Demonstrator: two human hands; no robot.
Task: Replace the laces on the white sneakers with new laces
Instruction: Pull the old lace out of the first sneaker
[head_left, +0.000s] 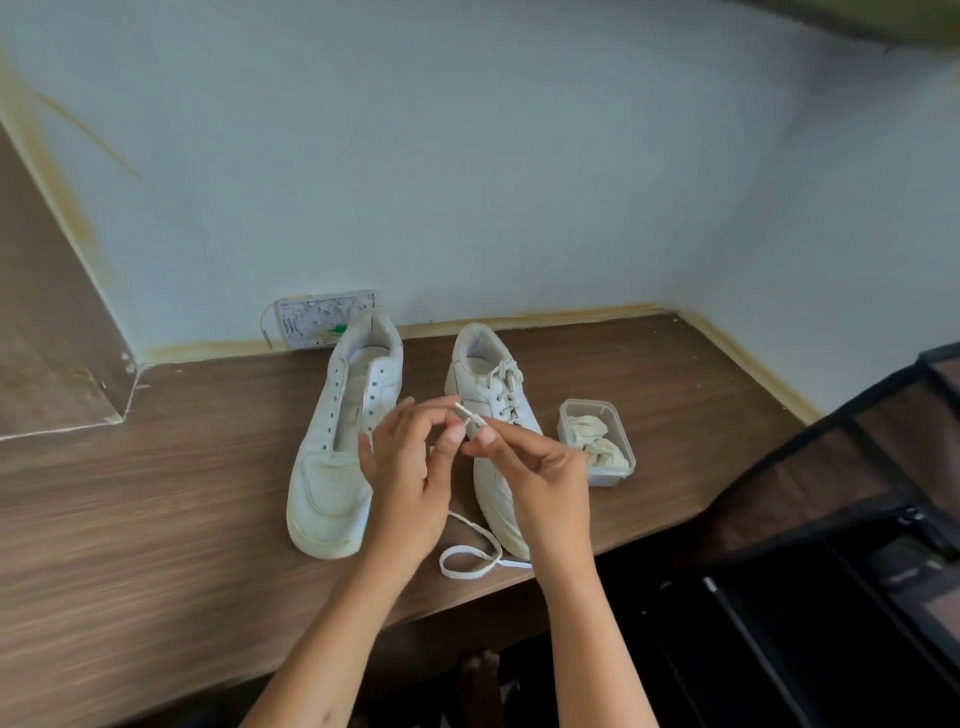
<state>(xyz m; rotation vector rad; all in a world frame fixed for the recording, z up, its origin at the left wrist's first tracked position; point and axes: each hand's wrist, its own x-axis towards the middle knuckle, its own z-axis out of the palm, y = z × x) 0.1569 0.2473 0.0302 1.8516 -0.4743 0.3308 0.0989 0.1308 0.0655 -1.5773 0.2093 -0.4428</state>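
Left hand (402, 467) and right hand (535, 467) pinch the lace (470, 564) tips together; no legible markings on sneakers (337, 452).

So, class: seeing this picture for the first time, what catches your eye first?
Two hands, left hand and right hand, pinch a flat white lace at centre, its loop trailing on the brown wooden desk. Behind stand an unlaced white sneaker and a laced white sneaker, beside a clear plastic box of laces.
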